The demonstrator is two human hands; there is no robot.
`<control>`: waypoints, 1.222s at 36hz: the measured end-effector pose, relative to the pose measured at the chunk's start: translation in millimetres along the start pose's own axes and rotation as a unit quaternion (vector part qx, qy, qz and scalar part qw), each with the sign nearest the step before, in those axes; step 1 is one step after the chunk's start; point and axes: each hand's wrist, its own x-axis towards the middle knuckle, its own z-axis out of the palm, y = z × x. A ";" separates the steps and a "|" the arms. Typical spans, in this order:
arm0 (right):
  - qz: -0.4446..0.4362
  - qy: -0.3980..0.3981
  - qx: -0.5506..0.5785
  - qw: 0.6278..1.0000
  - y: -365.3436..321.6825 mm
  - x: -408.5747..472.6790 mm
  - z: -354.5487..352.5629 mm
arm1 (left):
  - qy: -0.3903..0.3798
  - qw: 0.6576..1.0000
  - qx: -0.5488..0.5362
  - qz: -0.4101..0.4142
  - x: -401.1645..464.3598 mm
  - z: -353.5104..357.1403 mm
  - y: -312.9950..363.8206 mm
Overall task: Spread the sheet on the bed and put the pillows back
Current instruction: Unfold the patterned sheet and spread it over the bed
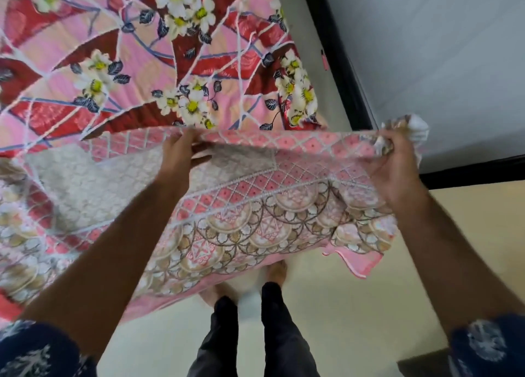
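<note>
Both hands, left hand (181, 152) and right hand (395, 163), pinched the sheet (255, 206) edge above the bed (113, 64); spreading seemed underway, next needing a forward throw.

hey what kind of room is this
Most likely a bedroom: a bed under a floral cover, both hands holding a pink patterned sheet up over its edge, a pale floor beneath.

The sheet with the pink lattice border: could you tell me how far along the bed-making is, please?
Done: little so far; the floral mattress is mostly bare. In hand: the left hand and right hand both grip the upper edge of the sheet, part of which hangs over the floor. Left: spreading it flat and replacing the pillows, none of which are in view.
</note>
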 end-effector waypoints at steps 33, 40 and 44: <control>-0.358 -0.302 -0.812 0.348 122.6 111.4 28.7 | -0.053 0.707 0.697 0.110 2.6 -41.9 -115.3; -0.234 -0.122 -0.833 0.487 138.4 94.2 58.6 | 0.009 0.763 0.645 0.048 -5.7 -107.8 -114.4; -0.301 -0.187 -0.819 0.452 162.9 71.8 82.7 | 0.046 0.785 0.617 0.004 -14.6 -149.8 -118.9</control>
